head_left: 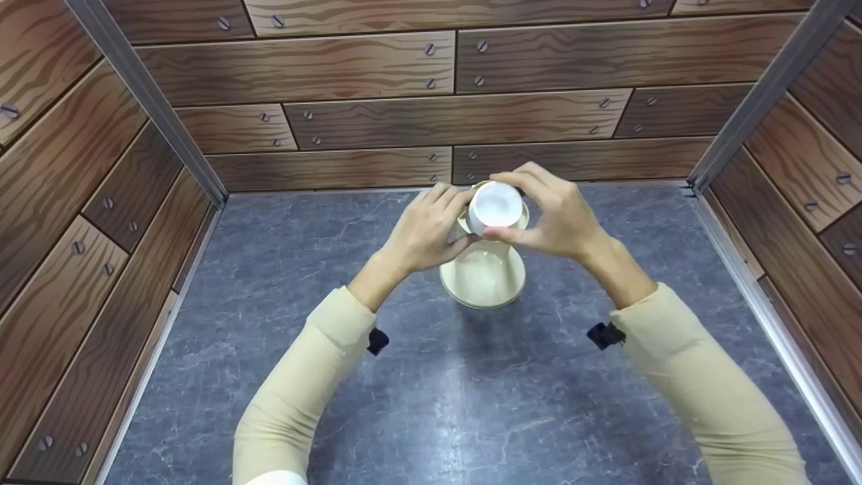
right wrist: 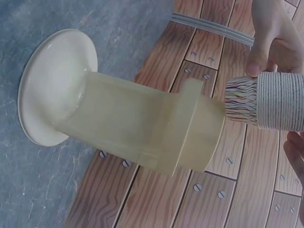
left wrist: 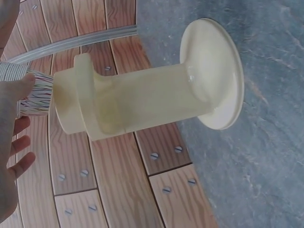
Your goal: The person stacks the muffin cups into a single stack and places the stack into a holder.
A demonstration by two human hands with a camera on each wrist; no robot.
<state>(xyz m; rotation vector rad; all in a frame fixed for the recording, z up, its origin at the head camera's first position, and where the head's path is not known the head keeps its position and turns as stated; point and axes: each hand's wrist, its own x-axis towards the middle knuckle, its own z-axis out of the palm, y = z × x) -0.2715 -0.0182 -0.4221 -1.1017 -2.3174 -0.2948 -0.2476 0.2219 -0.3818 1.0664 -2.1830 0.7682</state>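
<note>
Both hands hold a stack of white paper cups [head_left: 498, 204] with wavy coloured lines on the side. My left hand [head_left: 427, 229] has its thumb on the stack and index finger at its far side. On the opposite side, my right hand [head_left: 555, 209] grips it between thumb and fingers near the top. The stack's narrow end points down, right at the top opening of a cream cup dispenser [left wrist: 147, 97]. That dispenser stands upright on its round base [head_left: 483, 286], with a translucent tube and a wider collar [right wrist: 183, 128]. Its top is partly hidden under the stack in the head view.
A dark blue-grey marbled tabletop [head_left: 444, 397] lies under the dispenser. Wood-patterned panels [head_left: 363, 67] enclose it at the back and both sides, with grey metal strips [head_left: 155, 108] at the corners. Small black mounts [head_left: 606, 335] sit at both sleeve cuffs.
</note>
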